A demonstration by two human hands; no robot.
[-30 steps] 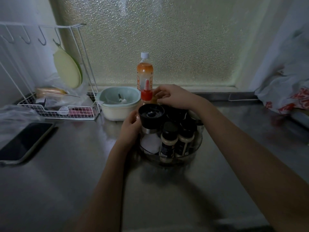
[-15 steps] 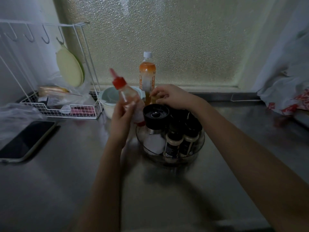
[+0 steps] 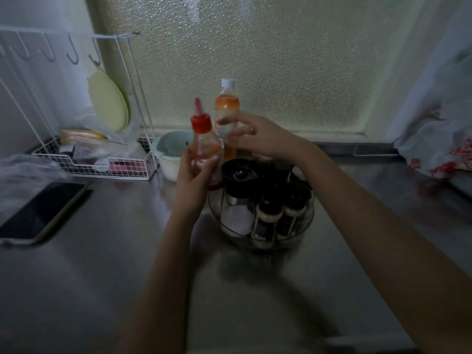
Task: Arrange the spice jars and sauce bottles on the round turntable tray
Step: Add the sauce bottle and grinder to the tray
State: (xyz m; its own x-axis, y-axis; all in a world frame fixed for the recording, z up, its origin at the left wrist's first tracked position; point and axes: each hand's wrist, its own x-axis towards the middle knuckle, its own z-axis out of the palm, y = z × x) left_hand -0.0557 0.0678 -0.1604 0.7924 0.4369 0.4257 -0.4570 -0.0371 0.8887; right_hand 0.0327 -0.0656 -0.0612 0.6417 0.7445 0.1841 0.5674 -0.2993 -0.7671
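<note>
Two hands above the turntable tray, red-capped bottle lifted higher

Two hands work at the back middle of the counter (image 3: 76,290). The left hand (image 3: 195,172) is closed around the lower part of the sauce bottle (image 3: 204,146), which has a red pointed cap and stands almost upright in the air, just left of the turntable tray (image 3: 293,241). Half a second ago this bottle was tilted to the left and lower; one second ago it stood behind the jars and the left hand was against the big jar. The right hand (image 3: 258,139) is above the back of the tray with its fingers loosely spread and holds nothing that I can see; its fingertips are in front of the orange drink bottle (image 3: 226,108), and I cannot tell if they touch it. Earlier this hand was curled more tightly and lower over the jars.

On the tray the salt grinder (image 3: 238,198) with a wide black top stands at the left side, and two small spice jars (image 3: 278,218) with black lids stand at the front. More dark lids are behind them, too dim to count. These jars have not moved. A pale green bowl (image 3: 171,154) stands left of the tray, near the white wire rack (image 3: 102,164), and a phone (image 3: 40,210) lies at the left edge of the counter.
</note>
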